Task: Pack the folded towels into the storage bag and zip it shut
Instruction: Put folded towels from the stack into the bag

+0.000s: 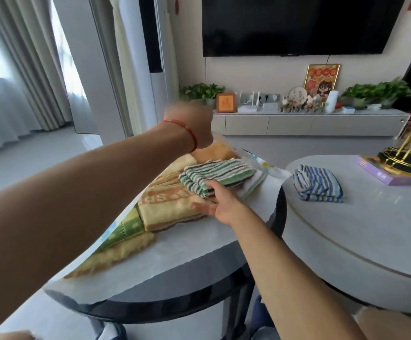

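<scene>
A folded blue-striped towel (318, 183) lies by itself on the pale oval table (361, 231) at centre right, near a purple box (393, 173) with a gold stand (410, 153) on it at the right edge. A dark TV (300, 23) hangs at the top of the frame, over a low cabinet (310, 123) crowded with plants and ornaments.

The left forearm sweeps across from the lower left and covers the left part of the stack. The left hand (191, 123), a red string at its wrist, is lifted at centre frame, blurred; it looks closed, and it seems to hold up the clear storage bag (267, 169), though I cannot be sure.

On the round dark-rimmed table (175, 268) at lower centre sits the towel stack: a green-and-white striped towel (218, 176) uppermost, an orange-and-cream patterned towel (172, 207) beneath, a green checked one (126, 229) and a fringed yellow one (123, 253) lower left. The stack's long axis runs from lower left to upper right. The right hand (220, 204) has its fingers tucked under the striped towel's near edge, thumb spread out to the left, gripping it.
</scene>
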Available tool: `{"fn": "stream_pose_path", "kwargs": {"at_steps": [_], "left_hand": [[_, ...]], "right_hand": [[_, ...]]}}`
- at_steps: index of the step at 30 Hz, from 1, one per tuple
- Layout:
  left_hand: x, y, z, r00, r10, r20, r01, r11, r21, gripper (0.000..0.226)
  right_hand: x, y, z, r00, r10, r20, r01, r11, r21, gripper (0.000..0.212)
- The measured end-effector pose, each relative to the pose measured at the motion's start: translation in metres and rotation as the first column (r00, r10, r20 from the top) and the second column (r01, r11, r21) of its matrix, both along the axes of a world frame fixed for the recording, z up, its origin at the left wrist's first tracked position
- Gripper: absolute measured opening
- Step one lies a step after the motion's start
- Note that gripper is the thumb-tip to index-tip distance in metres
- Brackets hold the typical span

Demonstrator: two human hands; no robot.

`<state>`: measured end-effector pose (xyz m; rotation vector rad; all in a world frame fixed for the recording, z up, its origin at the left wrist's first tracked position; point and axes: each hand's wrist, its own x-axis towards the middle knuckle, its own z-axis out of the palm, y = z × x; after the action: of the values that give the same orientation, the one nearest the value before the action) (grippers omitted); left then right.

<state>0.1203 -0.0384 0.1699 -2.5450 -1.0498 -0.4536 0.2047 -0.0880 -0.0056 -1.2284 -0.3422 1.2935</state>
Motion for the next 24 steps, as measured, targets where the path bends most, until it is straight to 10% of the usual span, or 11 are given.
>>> {"fn": "stream_pose_path", "kwargs": {"at_steps": [6,11,19,24], "left_hand": [[0.008,-0.013,-0.016,0.999,-0.036,-0.015,0.035,0.999,-0.031,0.022],[0.038,-0.025,-0.048,0.989,-0.142,0.038,0.146,0.980,-0.136,0.035],[0.099,-0.034,-0.127,0.964,-0.253,-0.079,0.201,0.892,-0.404,0.056],[0.112,-0.025,-0.160,0.969,-0.244,-0.032,0.195,0.842,-0.504,0.069]], "right_hand": [[0.034,-0.067,0.005,0.824,0.224,0.520,-0.152,0.972,-0.177,0.032],[0.124,-0.131,0.017,0.666,0.458,0.589,-0.175,0.863,-0.474,0.027],[0.295,-0.146,-0.042,0.609,-0.109,0.786,0.553,0.768,-0.322,0.027],[0.348,-0.104,-0.077,0.477,-0.155,0.865,0.691,0.675,-0.260,0.055]]}}
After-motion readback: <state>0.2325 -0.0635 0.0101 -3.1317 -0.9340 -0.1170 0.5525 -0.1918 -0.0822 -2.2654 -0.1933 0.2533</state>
